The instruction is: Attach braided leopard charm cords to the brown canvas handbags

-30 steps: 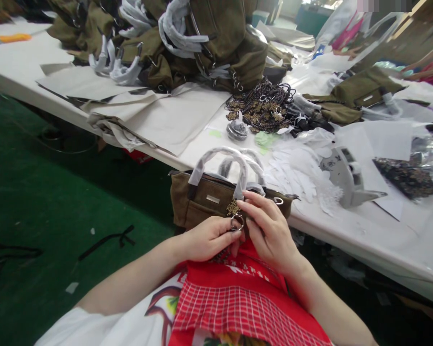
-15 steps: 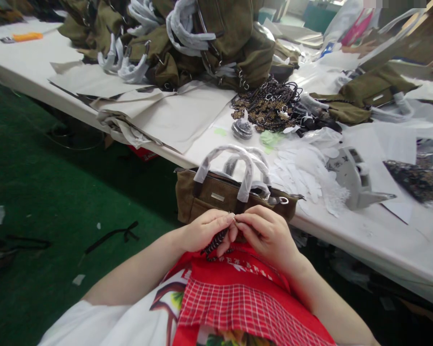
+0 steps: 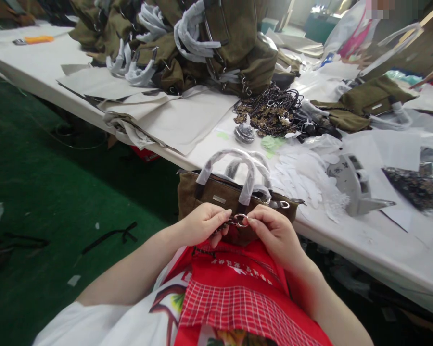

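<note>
Pinching a ring [image 3: 241, 226] in front of the bag [image 3: 207, 193] is the right hand [image 3: 273, 231]; the left hand [image 3: 204, 224] is gripping dark cord [image 3: 230, 221]!

Green floor [image 3: 104, 206], long white table [image 3: 361, 240]

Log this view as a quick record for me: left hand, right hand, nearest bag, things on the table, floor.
left hand: left hand pinches a dark cord that appears linked to a metal ring
right hand: right hand, fingertips on the metal ring
nearest bag: brown bag, upright beyond the hands, plastic-wrapped handles
table: white table with piled olive-brown bags, heaped dark cords, orange-handled tool
floor: green floor, dark strap lying on it
</note>
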Tool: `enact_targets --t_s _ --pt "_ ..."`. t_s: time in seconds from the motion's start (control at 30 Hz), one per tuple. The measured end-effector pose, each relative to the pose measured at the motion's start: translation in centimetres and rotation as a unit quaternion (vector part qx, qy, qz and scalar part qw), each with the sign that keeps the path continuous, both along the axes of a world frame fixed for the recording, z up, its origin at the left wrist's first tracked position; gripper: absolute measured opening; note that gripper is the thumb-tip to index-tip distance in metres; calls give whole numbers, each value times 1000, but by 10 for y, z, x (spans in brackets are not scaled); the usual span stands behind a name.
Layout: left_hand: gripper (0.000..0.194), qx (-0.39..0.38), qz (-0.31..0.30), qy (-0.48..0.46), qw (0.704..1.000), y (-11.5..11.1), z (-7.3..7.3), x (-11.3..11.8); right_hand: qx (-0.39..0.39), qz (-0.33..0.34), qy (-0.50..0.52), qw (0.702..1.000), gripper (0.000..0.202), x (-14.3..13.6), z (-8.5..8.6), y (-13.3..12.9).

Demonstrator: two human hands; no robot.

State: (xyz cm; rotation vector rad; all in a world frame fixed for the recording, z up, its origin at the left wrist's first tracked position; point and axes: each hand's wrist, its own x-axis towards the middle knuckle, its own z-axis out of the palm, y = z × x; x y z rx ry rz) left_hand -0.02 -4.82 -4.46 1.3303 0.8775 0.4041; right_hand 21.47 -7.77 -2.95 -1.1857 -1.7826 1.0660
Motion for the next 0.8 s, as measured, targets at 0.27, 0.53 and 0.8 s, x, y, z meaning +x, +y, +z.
enact_targets --t_s 0.27,0.53,0.8 --pt "22 296 88 17 951 0 20 5 -164 5 139 977 28 1 -6 -1" --pt "23 239 106 -25 965 2 25 17 -66 58 109 990 31 7 -3 6" --pt "22 288 95 -16 953 7 31 22 -294 71 285 910 31 0 -11 -1"
